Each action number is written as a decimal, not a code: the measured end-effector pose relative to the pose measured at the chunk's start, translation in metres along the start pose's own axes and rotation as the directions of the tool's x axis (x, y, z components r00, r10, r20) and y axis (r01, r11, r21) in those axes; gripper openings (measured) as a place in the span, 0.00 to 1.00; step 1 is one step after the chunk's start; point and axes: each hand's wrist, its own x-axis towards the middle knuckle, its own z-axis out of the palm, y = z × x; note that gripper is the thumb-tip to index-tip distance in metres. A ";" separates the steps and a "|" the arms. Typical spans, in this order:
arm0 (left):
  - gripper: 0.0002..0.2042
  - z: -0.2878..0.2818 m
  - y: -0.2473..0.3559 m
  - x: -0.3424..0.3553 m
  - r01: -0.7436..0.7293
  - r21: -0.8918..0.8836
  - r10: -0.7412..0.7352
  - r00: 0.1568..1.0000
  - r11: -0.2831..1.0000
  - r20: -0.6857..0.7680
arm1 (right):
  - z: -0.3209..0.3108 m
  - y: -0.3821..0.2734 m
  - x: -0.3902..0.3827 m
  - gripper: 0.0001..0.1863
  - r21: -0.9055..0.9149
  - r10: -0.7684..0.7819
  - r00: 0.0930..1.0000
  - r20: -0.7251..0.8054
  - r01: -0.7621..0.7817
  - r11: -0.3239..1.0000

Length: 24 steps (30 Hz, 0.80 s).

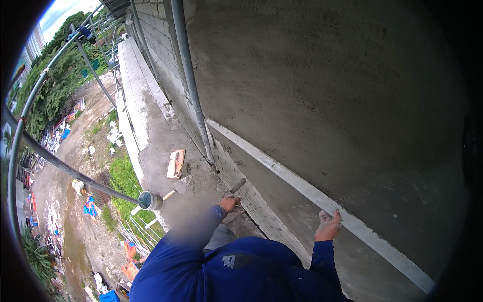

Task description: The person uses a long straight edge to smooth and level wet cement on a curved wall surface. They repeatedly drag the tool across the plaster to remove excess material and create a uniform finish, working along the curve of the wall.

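Note:
My right hand (328,225) is closed on the lower edge of a long pale straightedge (282,173), which lies slantwise against the grey plastered wall (322,100). Lower and to the left, my left hand (230,202) is closed around a short, mortar-grey tool (238,185). Its stubby end sticks up past the fingers; the fist hides the rest, so I cannot tell its kind. On the platform beyond that hand lie a plastering float (176,163) with a pale handle and a trowel (183,185) with a wooden handle. Both are apart from my hands.
A mortar-splashed bucket (150,201) stands at the platform's outer edge. Scaffold pipes (188,75) rise beside the wall, and a guard rail (75,163) runs along the left. The platform planks (133,90) stretch away. Far below, a person (79,187) is on the littered ground.

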 end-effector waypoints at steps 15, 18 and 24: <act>0.09 -0.293 -0.027 -0.137 0.008 -0.090 -0.041 0.930 0.996 -0.366 | 0.172 0.068 0.000 0.21 0.019 -0.003 0.991 -0.134 0.005 1.000; 0.07 -0.324 -0.050 -0.118 -0.214 -0.219 0.151 0.951 0.952 -0.271 | 0.228 0.072 -0.003 0.21 0.041 -0.003 0.984 -0.177 0.011 0.999; 0.07 -0.393 -0.172 -0.133 -0.324 -0.228 0.150 0.818 0.918 -0.555 | 0.294 0.100 0.007 0.17 0.052 0.002 0.990 -0.144 0.005 0.999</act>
